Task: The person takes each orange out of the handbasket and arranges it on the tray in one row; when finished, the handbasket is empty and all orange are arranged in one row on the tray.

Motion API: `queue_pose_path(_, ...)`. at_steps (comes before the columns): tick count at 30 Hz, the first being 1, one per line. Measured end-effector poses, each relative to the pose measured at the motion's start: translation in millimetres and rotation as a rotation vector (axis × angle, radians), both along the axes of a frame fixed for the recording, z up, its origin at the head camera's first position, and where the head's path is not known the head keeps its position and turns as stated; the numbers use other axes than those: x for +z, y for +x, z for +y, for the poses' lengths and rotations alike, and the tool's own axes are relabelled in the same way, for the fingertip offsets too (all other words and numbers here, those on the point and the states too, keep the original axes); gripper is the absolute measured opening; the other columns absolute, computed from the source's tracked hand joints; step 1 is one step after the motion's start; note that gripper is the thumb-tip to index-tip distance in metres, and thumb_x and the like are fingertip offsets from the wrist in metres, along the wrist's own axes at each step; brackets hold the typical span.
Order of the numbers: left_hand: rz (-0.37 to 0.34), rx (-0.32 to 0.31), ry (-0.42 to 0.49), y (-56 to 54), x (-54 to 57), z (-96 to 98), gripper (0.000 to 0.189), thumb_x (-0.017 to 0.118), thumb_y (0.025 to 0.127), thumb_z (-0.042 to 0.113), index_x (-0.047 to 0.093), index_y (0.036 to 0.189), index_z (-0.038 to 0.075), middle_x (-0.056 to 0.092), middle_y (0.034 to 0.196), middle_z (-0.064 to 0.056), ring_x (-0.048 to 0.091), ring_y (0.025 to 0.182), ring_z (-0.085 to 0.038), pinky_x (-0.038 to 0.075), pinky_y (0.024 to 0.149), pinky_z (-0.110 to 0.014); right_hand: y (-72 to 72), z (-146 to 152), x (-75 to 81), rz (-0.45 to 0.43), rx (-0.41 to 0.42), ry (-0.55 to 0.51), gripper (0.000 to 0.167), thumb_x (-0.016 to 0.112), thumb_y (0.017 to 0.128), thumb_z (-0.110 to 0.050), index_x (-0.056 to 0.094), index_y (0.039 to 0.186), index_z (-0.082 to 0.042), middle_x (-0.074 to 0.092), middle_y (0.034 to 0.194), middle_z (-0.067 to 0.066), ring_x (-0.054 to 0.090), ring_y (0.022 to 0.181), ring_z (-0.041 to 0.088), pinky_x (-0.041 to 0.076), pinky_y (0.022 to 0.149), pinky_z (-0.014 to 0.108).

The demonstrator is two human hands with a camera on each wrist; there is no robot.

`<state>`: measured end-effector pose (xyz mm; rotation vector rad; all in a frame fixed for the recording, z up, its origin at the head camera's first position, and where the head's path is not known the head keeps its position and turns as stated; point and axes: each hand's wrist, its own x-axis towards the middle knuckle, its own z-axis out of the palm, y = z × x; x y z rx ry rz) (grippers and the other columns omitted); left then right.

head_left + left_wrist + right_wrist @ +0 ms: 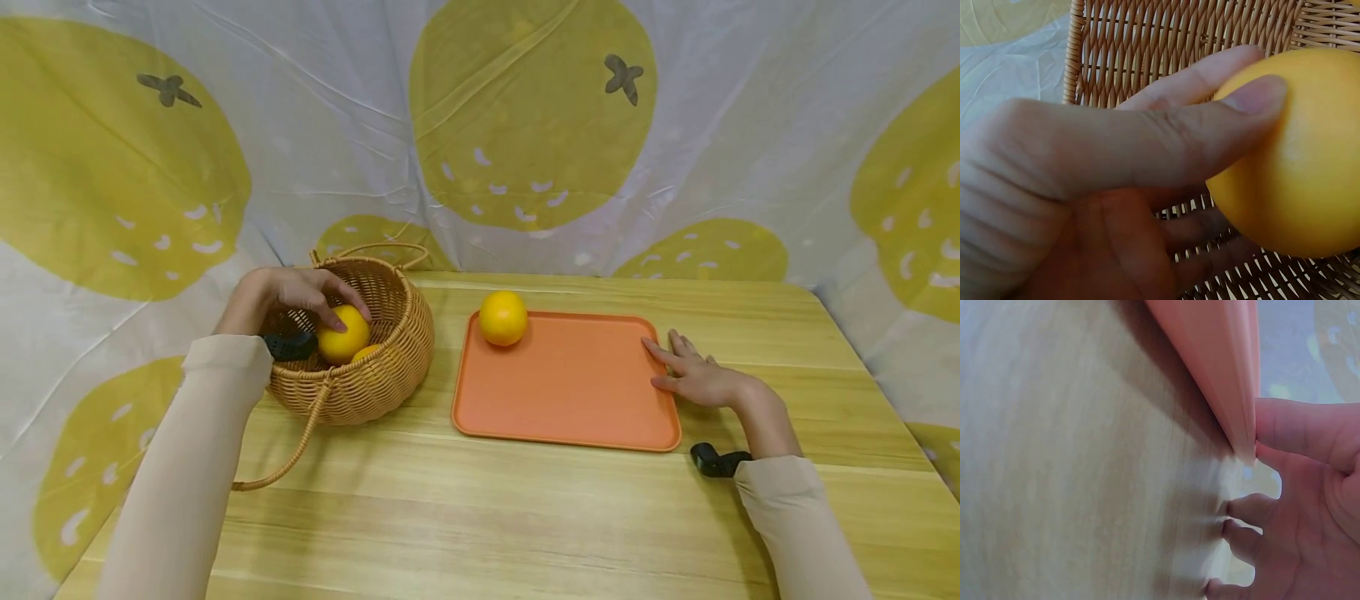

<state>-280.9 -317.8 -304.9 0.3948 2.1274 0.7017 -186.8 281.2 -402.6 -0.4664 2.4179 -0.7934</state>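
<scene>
Inside the wicker basket (pixel 352 400), my left hand (pixel 303 292) holds an orange (pixel 343 335), thumb on one side and fingers round the other. The left wrist view shows the thumb (pixel 1254 103) pressed against the smooth orange (pixel 1310 156). Part of another orange (pixel 367 352) shows under it in the basket. A further orange (pixel 503 318) sits on the back left corner of the orange-coloured tray (pixel 570 392). My right hand (pixel 697 375) rests at the tray's right edge, fingers spread. In the right wrist view, its thumb (pixel 1297 428) touches the tray's rim (pixel 1235 381) while other fingertips meet the table.
The basket's front handle (pixel 300 454) hangs down onto the wooden table (pixel 525 517), and its back handle (pixel 386 246) stands up behind. A fruit-printed cloth (pixel 337 125) hangs behind the table. Dark wrist devices sit on both wrists.
</scene>
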Motion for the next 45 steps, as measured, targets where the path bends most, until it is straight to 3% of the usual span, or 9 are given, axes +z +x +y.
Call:
queue_pose_path(6,0.099,-0.064,0.021,-0.6,-0.3,-0.4,0.058,0.074,0.095,0.013,0.054,0.148,0.002,0.051,0.154,-0.018,0.048,0.14,-0.034,0.048,0.107,-0.039,0.9,0.0,1.2,0.0,0.003,0.005,0.079,0.052,0.109,-0.035,0.009,0.164,0.003,-0.021,0.163,0.039,-0.022,0.15,0.058,-0.013,0.114,0.078)
queue_pose_path(9,0.121,-0.054,0.013,0.4,0.0,0.5,0.062,0.075,0.095,0.015,0.051,0.15,0.002,0.052,0.153,-0.019,0.047,0.141,-0.035,0.046,0.109,-0.041,1.3,0.0,1.4,-0.002,0.001,0.005,0.079,0.052,0.109,-0.035,0.009,0.164,0.003,-0.022,0.163,0.039,-0.022,0.15,0.058,-0.013,0.114,0.078)
queue_pose_path(14,0.127,-0.029,-0.007,1.8,0.3,1.4,0.059,0.075,0.096,0.016,0.054,0.148,0.003,0.051,0.152,-0.019,0.049,0.134,-0.031,0.05,0.1,-0.034,2.0,-0.1,1.8,-0.001,-0.002,0.005,0.079,0.052,0.109,-0.035,0.009,0.164,0.002,-0.022,0.163,0.039,-0.022,0.15,0.058,-0.014,0.113,0.079)
queue_pose_path(17,0.139,-0.033,-0.016,1.9,0.8,1.4,0.056,0.076,0.095,0.017,0.056,0.147,0.004,0.05,0.152,-0.018,0.047,0.137,-0.031,0.048,0.103,-0.037,1.9,-0.2,1.6,-0.001,-0.002,0.005,0.079,0.052,0.109,-0.035,0.009,0.164,0.002,-0.022,0.163,0.039,-0.022,0.15,0.058,-0.014,0.113,0.079)
queue_pose_path(23,0.11,-0.05,0.002,1.3,-1.4,0.0,0.059,0.074,0.097,0.02,0.053,0.15,0.005,0.045,0.158,-0.019,0.039,0.147,-0.037,0.04,0.116,-0.051,1.3,-0.1,0.7,0.003,0.002,0.006,0.079,0.051,0.109,-0.035,0.009,0.164,0.002,-0.021,0.163,0.039,-0.022,0.15,0.058,-0.013,0.113,0.079)
queue_pose_path(31,-0.038,0.022,0.012,3.1,-4.3,-2.4,0.065,0.071,0.099,0.021,0.044,0.157,0.011,0.037,0.161,-0.019,0.042,0.142,-0.033,0.05,0.106,-0.043,1.1,-0.6,0.7,0.003,0.003,0.007,0.078,0.051,0.109,-0.034,0.009,0.164,0.002,-0.021,0.163,0.039,-0.022,0.15,0.058,-0.013,0.113,0.079)
queue_pose_path(41,0.04,0.042,0.022,5.0,-3.7,-1.5,0.061,0.075,0.095,0.019,0.051,0.151,0.01,0.046,0.154,-0.017,0.046,0.135,-0.029,0.049,0.1,-0.034,0.3,-0.7,-0.2,0.006,0.001,0.014,0.078,0.051,0.109,-0.034,0.009,0.165,0.001,-0.022,0.163,0.038,-0.021,0.151,0.058,-0.013,0.113,0.079)
queue_pose_path(45,0.033,0.036,0.029,4.2,-4.7,-1.3,0.061,0.075,0.096,0.018,0.051,0.152,0.009,0.046,0.154,-0.017,0.047,0.134,-0.029,0.05,0.099,-0.033,0.6,-0.6,-0.4,0.006,-0.003,0.009,0.078,0.052,0.109,-0.034,0.009,0.165,0.0,-0.022,0.163,0.038,-0.022,0.15,0.058,-0.013,0.112,0.08)
